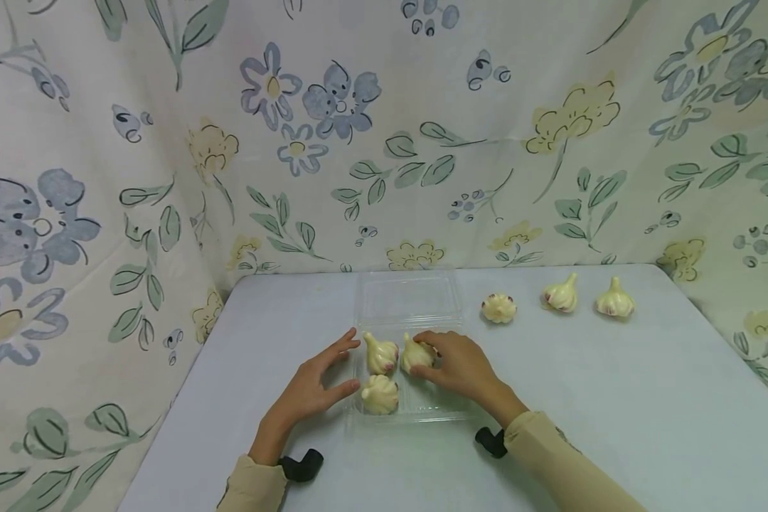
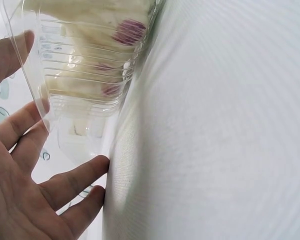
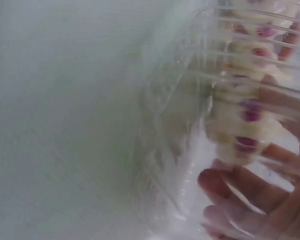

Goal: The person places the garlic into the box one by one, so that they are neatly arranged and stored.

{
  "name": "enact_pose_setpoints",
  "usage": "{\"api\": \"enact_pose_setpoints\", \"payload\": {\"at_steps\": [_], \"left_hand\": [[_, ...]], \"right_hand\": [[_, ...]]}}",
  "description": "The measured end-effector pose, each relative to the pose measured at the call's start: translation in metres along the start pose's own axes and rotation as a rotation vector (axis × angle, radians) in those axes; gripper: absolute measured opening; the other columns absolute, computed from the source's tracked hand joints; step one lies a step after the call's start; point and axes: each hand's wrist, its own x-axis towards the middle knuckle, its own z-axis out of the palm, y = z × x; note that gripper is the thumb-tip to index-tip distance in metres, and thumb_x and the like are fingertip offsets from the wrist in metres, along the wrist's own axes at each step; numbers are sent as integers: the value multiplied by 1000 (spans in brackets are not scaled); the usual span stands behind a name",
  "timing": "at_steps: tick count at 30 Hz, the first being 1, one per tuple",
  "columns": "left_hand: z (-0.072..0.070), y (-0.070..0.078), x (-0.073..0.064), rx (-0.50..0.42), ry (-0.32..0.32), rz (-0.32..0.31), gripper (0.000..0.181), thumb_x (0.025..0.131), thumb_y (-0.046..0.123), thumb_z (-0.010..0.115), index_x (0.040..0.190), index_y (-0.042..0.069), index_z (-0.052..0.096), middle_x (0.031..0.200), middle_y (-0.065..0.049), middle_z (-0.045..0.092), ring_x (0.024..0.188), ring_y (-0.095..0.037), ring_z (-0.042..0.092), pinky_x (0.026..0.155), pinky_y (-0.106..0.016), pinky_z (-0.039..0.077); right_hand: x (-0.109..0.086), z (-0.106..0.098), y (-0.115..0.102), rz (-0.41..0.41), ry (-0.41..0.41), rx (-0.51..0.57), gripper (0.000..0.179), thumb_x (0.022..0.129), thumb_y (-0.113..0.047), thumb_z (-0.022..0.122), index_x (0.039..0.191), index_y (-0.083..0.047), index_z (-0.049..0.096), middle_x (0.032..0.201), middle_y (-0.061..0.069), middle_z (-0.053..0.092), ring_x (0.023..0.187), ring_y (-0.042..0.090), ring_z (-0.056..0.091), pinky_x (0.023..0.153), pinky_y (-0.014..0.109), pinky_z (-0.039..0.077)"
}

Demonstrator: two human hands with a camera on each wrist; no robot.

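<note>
A clear plastic clamshell container [image 1: 435, 407] lies unfolded on the table, its lid [image 1: 409, 297] laid back at the far side. Inside its left part are two garlic bulbs, one farther back [image 1: 381, 354] and one nearer [image 1: 380, 395]. My right hand [image 1: 464, 366] grips a third garlic bulb [image 1: 413, 357] in the back right part, thumb on the near side and fingers on the far side. My left hand [image 1: 310, 390], fingers spread, rests at the container's left edge; in the left wrist view its fingertips [image 2: 44, 107] touch the clear wall. Purple patches [image 3: 251, 110] show on bulbs through the plastic.
Three more garlic bulbs stand at the back right of the white table [image 1: 550, 412]: one lying near the lid [image 1: 499, 308], one in the middle [image 1: 560, 294] and one farthest right [image 1: 615, 299]. A flowered curtain [image 1: 384, 142] hangs behind and along both sides.
</note>
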Motion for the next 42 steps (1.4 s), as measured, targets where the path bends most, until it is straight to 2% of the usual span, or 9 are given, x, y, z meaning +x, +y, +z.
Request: {"api": "enact_pose_setpoints", "payload": {"at_steps": [7, 20, 39, 42], "left_hand": [[0, 1, 0, 7, 2, -1, 68, 93, 42, 72, 154, 29, 46, 167, 14, 31, 135, -28, 59, 114, -67, 36], [-1, 1, -1, -14, -9, 10, 67, 93, 41, 72, 154, 29, 45, 168, 12, 30, 136, -31, 58, 114, -66, 37], [0, 1, -1, -1, -7, 5, 67, 93, 38, 73, 154, 29, 45, 167, 13, 30, 135, -31, 58, 113, -66, 38], [0, 1, -1, 0, -6, 7, 67, 93, 40, 72, 154, 28, 45, 167, 13, 30, 135, -31, 59, 113, -66, 38]], "right_hand": [[2, 3, 0, 13, 10, -49, 52, 84, -45, 81, 128, -19, 70, 113, 3, 76, 97, 22, 71, 81, 43, 56], [2, 4, -1, 21, 18, -54, 54, 85, -44, 81, 132, -19, 70, 125, 5, 74, 115, 30, 69, 94, 50, 55], [-1, 3, -1, 31, 36, -14, 61, 84, -44, 81, 138, -19, 65, 130, 6, 72, 115, 30, 67, 95, 49, 54], [-2, 3, 0, 39, 41, 11, 63, 84, -44, 81, 139, -19, 64, 130, 6, 71, 111, 27, 68, 91, 47, 56]]}}
